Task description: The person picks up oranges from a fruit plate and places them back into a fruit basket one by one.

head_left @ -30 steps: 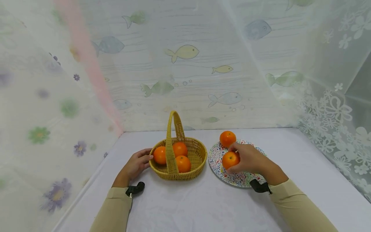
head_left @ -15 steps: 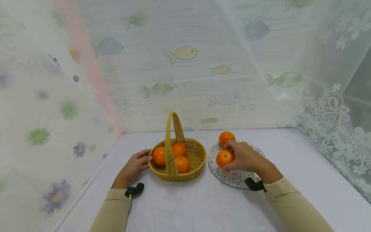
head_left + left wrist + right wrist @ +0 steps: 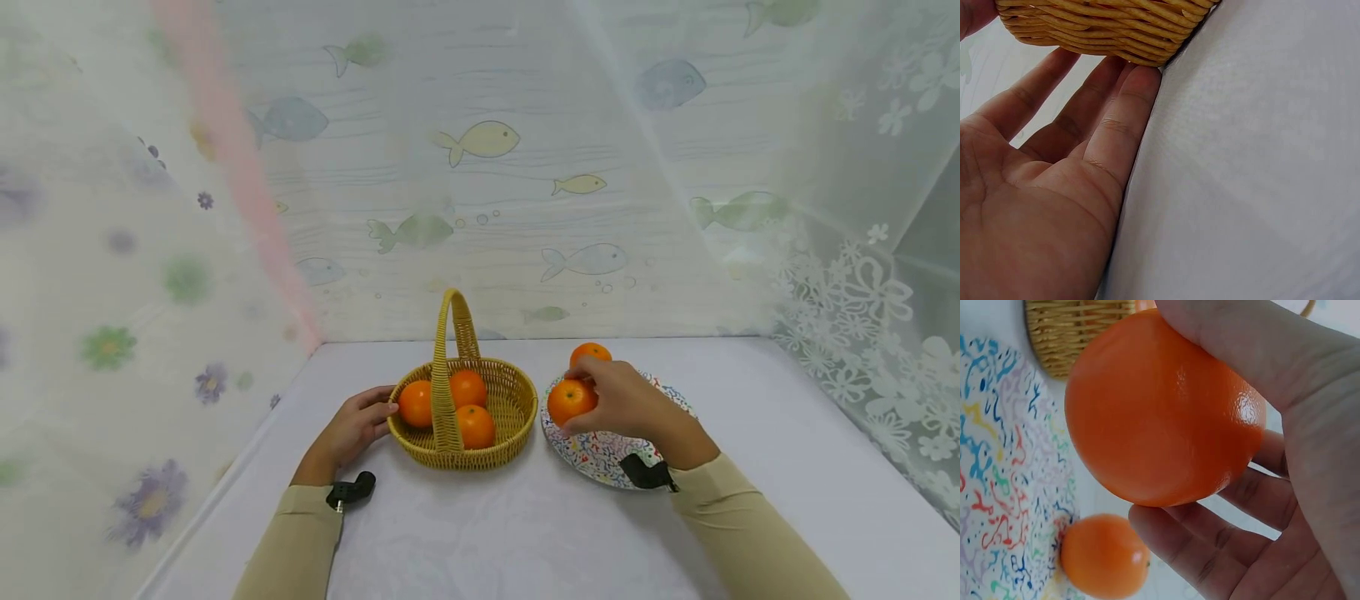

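My right hand (image 3: 630, 406) grips an orange (image 3: 571, 402) with thumb and fingers, over the left part of a round plate (image 3: 600, 462) with a multicoloured squiggle pattern. In the right wrist view this orange (image 3: 1163, 412) fills the middle, fingertips against its underside. A second orange (image 3: 591, 353) sits at the plate's far edge, partly behind the hand. My left hand (image 3: 357, 429) rests at the left end of a yellow wicker basket (image 3: 465, 457), thumb at the rim. The left wrist view shows its long fingers (image 3: 1116, 128) stretched against the basket's outer wall (image 3: 1110, 31).
Inside the basket lie three oranges (image 3: 476, 427), and a tall arched handle (image 3: 442, 358) rises over them. A white cloth (image 3: 480, 533) covers the table. Behind hangs a pale fish-print curtain (image 3: 480, 208); flowered cloth (image 3: 150, 375) closes off the left side.
My right hand has carried its orange leftward and slightly away from me across the plate, toward the basket. The left hand and the basket have stayed in place.
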`<state>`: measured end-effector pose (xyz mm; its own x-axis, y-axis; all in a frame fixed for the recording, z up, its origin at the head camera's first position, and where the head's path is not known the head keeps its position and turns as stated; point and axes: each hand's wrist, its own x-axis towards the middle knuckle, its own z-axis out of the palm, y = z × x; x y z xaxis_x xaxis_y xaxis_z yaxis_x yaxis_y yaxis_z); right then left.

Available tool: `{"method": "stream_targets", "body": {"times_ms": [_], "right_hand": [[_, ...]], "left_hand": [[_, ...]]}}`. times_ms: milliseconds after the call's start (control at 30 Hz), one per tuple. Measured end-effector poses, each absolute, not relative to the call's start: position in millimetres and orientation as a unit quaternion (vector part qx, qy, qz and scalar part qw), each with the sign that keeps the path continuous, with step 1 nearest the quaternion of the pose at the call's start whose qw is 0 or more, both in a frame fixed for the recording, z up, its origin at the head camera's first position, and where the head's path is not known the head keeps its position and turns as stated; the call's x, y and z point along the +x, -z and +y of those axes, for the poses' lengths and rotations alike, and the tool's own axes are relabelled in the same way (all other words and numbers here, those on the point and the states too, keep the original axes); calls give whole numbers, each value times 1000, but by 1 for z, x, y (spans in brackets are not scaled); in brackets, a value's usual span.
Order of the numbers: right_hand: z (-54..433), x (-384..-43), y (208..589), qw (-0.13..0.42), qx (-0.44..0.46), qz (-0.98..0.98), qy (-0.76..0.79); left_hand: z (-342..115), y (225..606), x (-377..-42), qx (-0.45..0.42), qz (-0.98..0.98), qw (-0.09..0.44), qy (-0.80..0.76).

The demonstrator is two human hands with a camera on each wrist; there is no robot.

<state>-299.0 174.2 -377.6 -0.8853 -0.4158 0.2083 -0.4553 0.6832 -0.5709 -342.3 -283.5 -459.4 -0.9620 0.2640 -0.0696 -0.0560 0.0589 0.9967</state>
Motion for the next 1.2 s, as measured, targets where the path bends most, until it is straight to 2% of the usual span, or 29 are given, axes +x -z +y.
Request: {"method": "stream_targets", "body": {"times_ms": [1200], "right_hand": [[151,-305,372,91,265,-907,-315]], "left_hand": [[-285,462,-345,67,722,120,-678]]}}
